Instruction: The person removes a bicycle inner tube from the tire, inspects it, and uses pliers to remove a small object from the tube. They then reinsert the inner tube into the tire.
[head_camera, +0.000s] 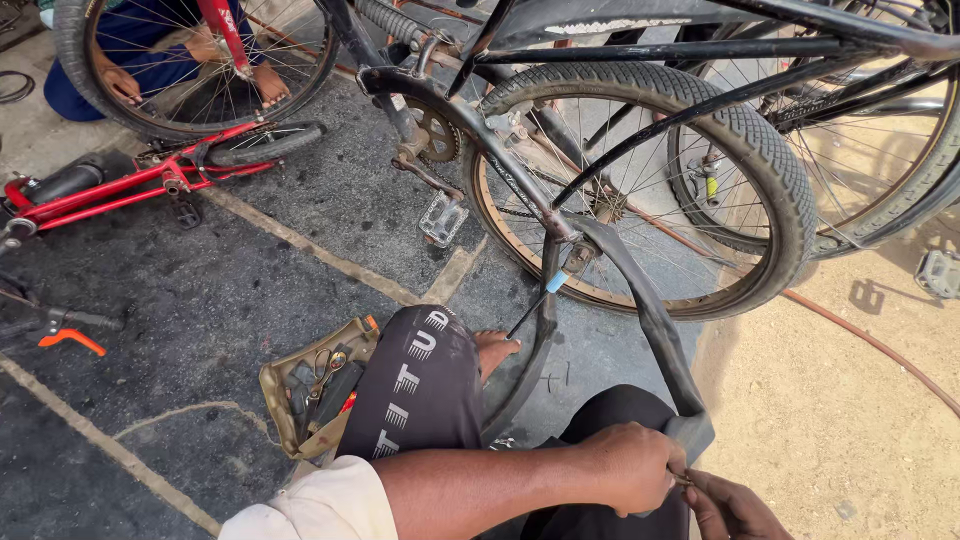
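Observation:
A black bicycle stands over me, its rear wheel with a rusty rim straight ahead. A black inner tube hangs out of the tyre and runs down to my hands. My left hand is closed around the tube's lower fold. My right hand pinches the same fold just beside it, at the bottom edge of the view. A thin tool with a blue handle is wedged at the rim near the hub. My knee in dark printed shorts and my bare foot are below the wheel.
An open tan tool tray with scissors and small tools lies by my knee. A red bicycle lies at the left, where another person squats behind its wheel. An orange-handled tool is at far left; sandy ground at right.

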